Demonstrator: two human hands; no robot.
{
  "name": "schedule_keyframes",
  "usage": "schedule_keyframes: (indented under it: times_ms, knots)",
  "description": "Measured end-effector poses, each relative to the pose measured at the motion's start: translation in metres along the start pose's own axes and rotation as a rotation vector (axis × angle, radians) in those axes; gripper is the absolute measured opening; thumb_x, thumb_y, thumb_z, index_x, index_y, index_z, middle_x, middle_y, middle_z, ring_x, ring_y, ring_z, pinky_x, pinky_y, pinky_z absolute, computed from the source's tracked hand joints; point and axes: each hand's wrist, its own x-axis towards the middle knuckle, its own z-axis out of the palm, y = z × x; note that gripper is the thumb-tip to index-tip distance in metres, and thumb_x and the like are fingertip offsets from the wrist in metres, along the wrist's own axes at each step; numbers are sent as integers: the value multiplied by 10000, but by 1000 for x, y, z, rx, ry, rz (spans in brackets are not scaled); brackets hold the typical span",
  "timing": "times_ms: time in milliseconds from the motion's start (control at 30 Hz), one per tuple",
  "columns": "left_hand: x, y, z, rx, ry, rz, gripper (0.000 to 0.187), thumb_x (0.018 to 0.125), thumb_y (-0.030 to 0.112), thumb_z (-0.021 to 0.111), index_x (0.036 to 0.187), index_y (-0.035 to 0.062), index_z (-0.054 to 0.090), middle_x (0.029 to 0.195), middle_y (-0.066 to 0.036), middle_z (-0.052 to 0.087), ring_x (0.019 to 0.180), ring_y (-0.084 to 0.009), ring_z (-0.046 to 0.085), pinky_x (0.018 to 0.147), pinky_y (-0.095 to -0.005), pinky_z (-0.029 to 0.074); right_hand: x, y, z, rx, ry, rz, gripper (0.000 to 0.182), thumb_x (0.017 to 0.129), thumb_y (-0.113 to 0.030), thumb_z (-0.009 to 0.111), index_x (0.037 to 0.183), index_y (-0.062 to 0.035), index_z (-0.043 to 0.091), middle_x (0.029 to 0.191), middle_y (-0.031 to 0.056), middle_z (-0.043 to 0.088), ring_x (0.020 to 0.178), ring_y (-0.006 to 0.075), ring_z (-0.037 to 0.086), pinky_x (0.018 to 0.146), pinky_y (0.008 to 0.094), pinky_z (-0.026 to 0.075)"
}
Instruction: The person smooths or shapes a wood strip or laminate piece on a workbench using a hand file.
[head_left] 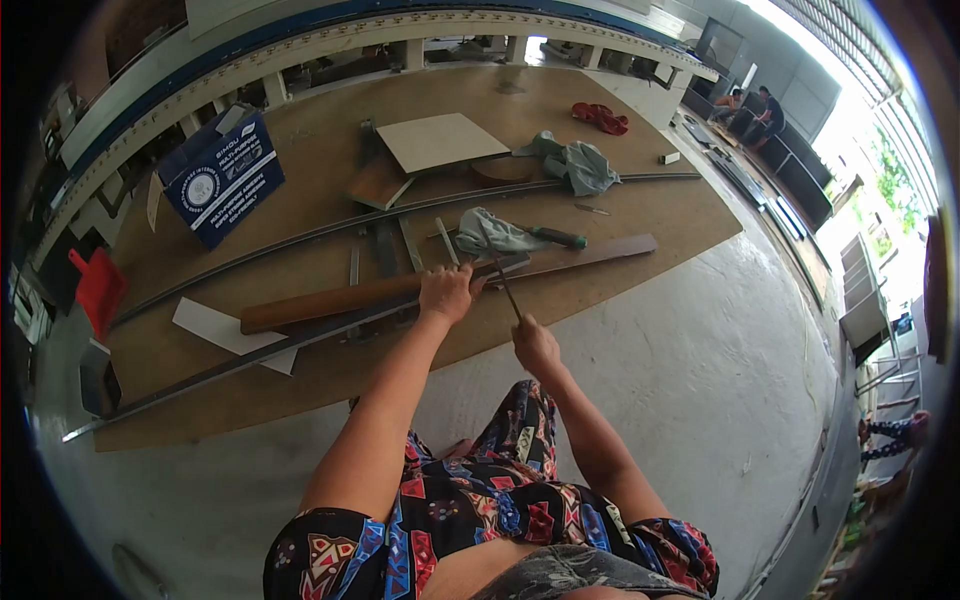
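My left hand [447, 293] is closed on the end of a long brown wooden strip [340, 301], which lies over a dark metal rail [240, 362] on the brown table board [680, 222]. My right hand [536, 343], lower and to the right, is closed round a thin dark rod-like tool [508, 287], whose upper part crosses the strip's end just right of my left hand. Behind it are a grey-green cloth [492, 234] and a tool with a green and black handle [560, 237]. A paler strip [600, 253] extends to the right.
A blue box [225, 180] and a red dustpan-like object [97, 288] are at the left. Farther back lie a cream panel [440, 142], another cloth [585, 168] and a red cloth [600, 118]. Two people sit at the far right back; another person is partly visible at the right edge.
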Motion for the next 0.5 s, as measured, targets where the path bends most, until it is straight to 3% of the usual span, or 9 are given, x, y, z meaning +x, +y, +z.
schedule_keyframes:
  times_ms: [200, 433, 500]
  knots:
    - [0, 0, -1, -10, 23, 4, 427, 890, 494, 472, 897, 84, 589, 846, -123, 652, 844, -313, 628, 729, -452, 468, -46, 29, 5, -30, -50, 22, 249, 901, -294, 499, 900, -46, 485, 767, 245, 614, 782, 439, 596, 660, 513, 449]
    - [-1, 1, -1, 6, 20, 4, 421, 888, 492, 476, 910, 88, 594, 837, -121, 659, 840, -309, 630, 732, -450, 464, 29, -11, -7, -26, -71, 15, 249, 896, -291, 497, 903, -42, 487, 814, 243, 627, 825, 425, 604, 700, 508, 451]
    - [-1, 2, -4, 8, 17, -9, 401, 880, 475, 499, 940, 93, 607, 827, -116, 669, 847, -297, 631, 745, -444, 467, 47, -15, -3, -15, -48, -13, 244, 897, -282, 487, 909, -38, 498, 768, 227, 622, 741, 402, 617, 666, 494, 461]
